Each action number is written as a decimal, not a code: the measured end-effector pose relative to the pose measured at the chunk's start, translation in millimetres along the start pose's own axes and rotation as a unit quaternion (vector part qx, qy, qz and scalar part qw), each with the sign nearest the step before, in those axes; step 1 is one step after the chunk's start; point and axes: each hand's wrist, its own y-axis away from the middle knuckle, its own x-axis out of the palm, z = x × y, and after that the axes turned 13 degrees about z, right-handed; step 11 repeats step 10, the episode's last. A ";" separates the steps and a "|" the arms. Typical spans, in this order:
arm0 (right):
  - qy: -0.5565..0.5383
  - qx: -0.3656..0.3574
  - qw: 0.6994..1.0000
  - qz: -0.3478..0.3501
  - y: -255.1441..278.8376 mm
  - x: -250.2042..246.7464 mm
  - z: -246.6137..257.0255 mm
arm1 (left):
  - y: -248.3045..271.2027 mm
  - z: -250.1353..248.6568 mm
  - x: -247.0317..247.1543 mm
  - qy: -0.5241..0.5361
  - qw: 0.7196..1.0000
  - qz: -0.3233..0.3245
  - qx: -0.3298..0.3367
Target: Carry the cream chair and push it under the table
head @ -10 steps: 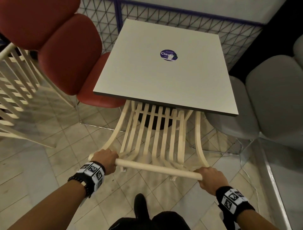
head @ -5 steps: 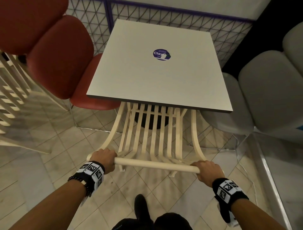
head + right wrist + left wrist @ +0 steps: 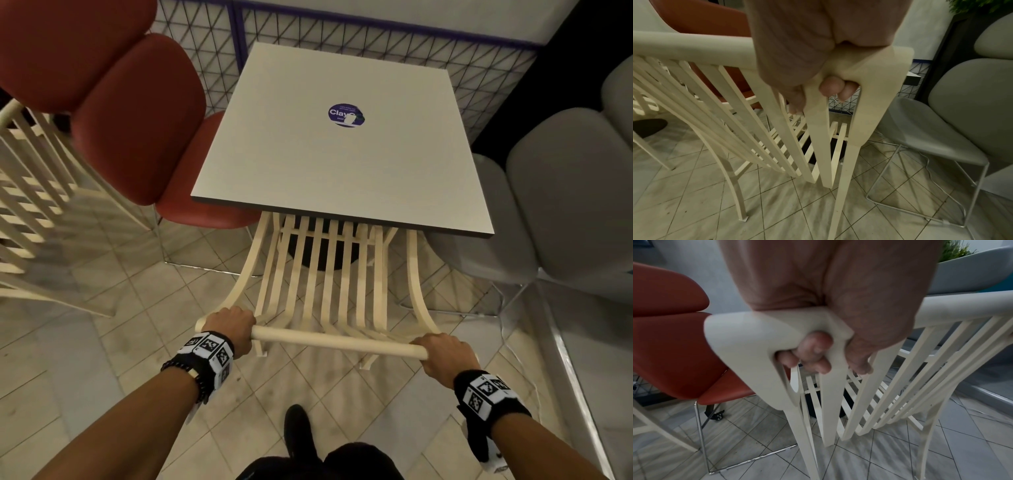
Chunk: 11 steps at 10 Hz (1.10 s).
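The cream slatted chair (image 3: 329, 284) stands in front of me, its seat partly beneath the near edge of the square grey table (image 3: 325, 164). My left hand (image 3: 228, 327) grips the left end of the chair's top rail, fingers curled round it (image 3: 807, 356). My right hand (image 3: 442, 356) grips the rail's right end, fingertips (image 3: 835, 88) showing through the corner opening. The chair's back slats (image 3: 735, 105) slope away toward the table. The table's dark round base (image 3: 322, 253) shows through the slats.
A red padded chair (image 3: 137, 120) stands left of the table, a grey padded chair (image 3: 548, 212) right of it. Another cream slatted chair (image 3: 30, 205) is at far left. A wire mesh fence (image 3: 376, 37) runs behind the table. My dark shoe (image 3: 298, 431) is on the tiled floor.
The chair has slid further under the table while both hands kept their grip on the top rail. I have stepped closer to the table.
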 end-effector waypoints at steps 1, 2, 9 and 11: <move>-0.001 0.001 1.000 0.001 0.0 -0.6 0.3 | -1.7 -0.5 0.9 0.004 1.000 -0.005 -0.001; 0.000 -0.005 1.000 0.004 0.4 -0.4 -0.6 | -1.3 -0.8 1.8 0.002 1.000 -0.004 -0.004; -0.070 0.000 0.968 -0.241 40.1 64.0 38.9 | 60.7 -48.6 65.8 0.088 0.964 -0.249 0.011; -0.164 -0.041 0.962 -0.213 67.4 85.0 33.1 | 89.3 -59.1 87.1 0.155 0.972 -0.175 0.035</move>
